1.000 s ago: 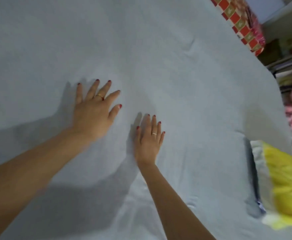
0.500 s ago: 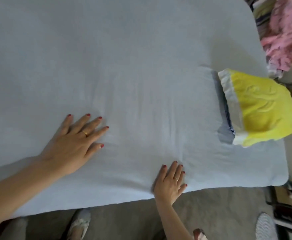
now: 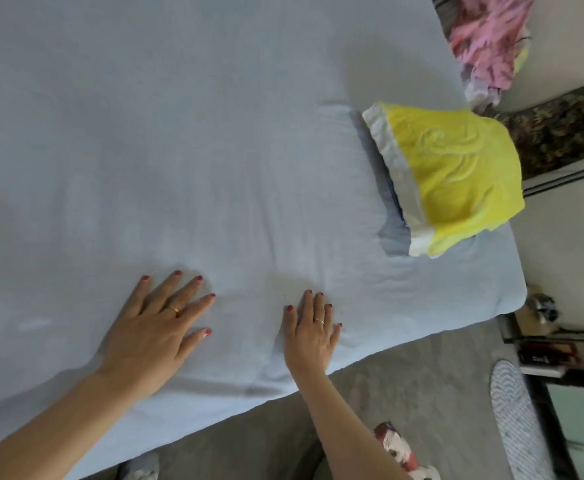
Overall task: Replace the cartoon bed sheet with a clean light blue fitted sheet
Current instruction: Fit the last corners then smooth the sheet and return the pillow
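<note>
The light blue fitted sheet (image 3: pixel 214 140) covers the whole mattress, with faint wrinkles near the front edge. My left hand (image 3: pixel 155 330) lies flat on it, fingers spread, near the front edge. My right hand (image 3: pixel 313 332) presses flat on the sheet a short way to the right, its wrist over the mattress edge. A pink patterned cloth (image 3: pixel 491 39) is heaped off the bed's far right corner; whether it is the cartoon sheet I cannot tell.
A yellow folded cloth with a white border (image 3: pixel 456 174) sits on the bed's right end. Grey floor (image 3: pixel 404 393) runs along the front edge, with a patterned oval mat (image 3: pixel 515 417) and dark furniture (image 3: pixel 560 344) at the right.
Both hands slid from the middle of the sheet back toward the front edge. The view tilted down, bringing the mattress edge and floor into sight.
</note>
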